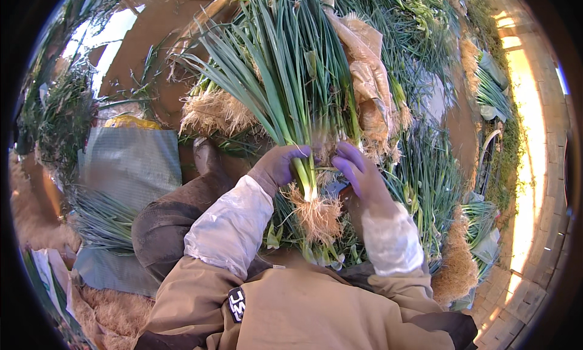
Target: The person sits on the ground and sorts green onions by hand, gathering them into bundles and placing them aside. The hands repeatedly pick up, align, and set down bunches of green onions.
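Note:
My left hand (278,167), in a purple-fingered glove, grips a few green onions (303,177) just above their white bases, with the tan roots (316,213) hanging down below it. Their long green leaves point away from me. To the right, my right hand (357,172), gloved alike, has its fingers bent close to the stems; whether it pinches a thin strand is not clear. Beyond both hands lies a pile of green onions (282,54), partly beside a crumpled tan woven sheet (366,76). A clump of roots (218,110) shows at the pile's left.
At my left lies a grey-green woven sack (132,163) with green onion leaves (102,222) on it. Loose leaves (428,186) cover the ground at my right. Bundled green onions (492,90) with wrapping stand along the right side, near a brick pavement (528,295).

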A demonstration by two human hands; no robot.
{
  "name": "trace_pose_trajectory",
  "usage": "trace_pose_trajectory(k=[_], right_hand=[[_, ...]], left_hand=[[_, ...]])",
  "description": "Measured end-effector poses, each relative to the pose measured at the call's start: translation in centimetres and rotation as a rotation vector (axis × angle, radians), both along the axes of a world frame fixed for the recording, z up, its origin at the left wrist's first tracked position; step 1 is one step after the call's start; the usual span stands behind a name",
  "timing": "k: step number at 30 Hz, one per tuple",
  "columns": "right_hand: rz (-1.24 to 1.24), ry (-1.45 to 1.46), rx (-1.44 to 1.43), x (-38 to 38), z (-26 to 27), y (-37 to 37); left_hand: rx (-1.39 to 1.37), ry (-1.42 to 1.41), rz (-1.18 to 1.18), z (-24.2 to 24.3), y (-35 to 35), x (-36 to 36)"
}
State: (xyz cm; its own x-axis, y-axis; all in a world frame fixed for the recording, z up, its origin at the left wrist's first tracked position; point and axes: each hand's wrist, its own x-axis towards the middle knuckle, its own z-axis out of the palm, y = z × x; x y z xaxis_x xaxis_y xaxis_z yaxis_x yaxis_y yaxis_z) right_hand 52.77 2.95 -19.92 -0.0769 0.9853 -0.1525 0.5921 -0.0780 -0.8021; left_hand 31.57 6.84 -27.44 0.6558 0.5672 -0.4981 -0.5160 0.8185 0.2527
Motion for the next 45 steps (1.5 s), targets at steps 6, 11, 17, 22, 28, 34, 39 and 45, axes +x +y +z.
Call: trace_pose_trajectory(k=[6,11,17,22,28,34,39,45], right_hand=[[-0.208,0.186,-0.423,-5.7,0.0,6.6],[0.079,-0.356,-0.294,-5.4,1.4,5.3],[-0.015,0.208,-0.389,-5.4,2.0,1.7],[-0.232,0.523,-0.367,-4.0,3.5,-2.8],[-0.37,0.569,-0.632,5.2,8.6,-9.8],[-0.304,-0.266,-0.316,12.3,8.6,-10.2],[0.006,-0.018,-0.346,1.3,5.7,-3.6],[0.336,-0.282,0.077,-0.4,3.0,-4.2]], left_hand=[[0.031,-0.064,0.069,0.6,-0.5,-0.2],[0.016,0.07,0.124,-0.4,0.0,-0.4],[0.159,-0.249,0.002,1.3,1.2,0.5],[-0.054,-0.022,0.119,1.2,1.4,1.1],[-0.076,0.113,0.28,-2.3,2.8,0.8],[-0.032,0.156,0.287,-1.5,3.1,2.1],[-0.078,0.083,0.241,-1.7,3.2,1.7],[-0.019,0.199,0.381,-1.9,3.2,1.1]])
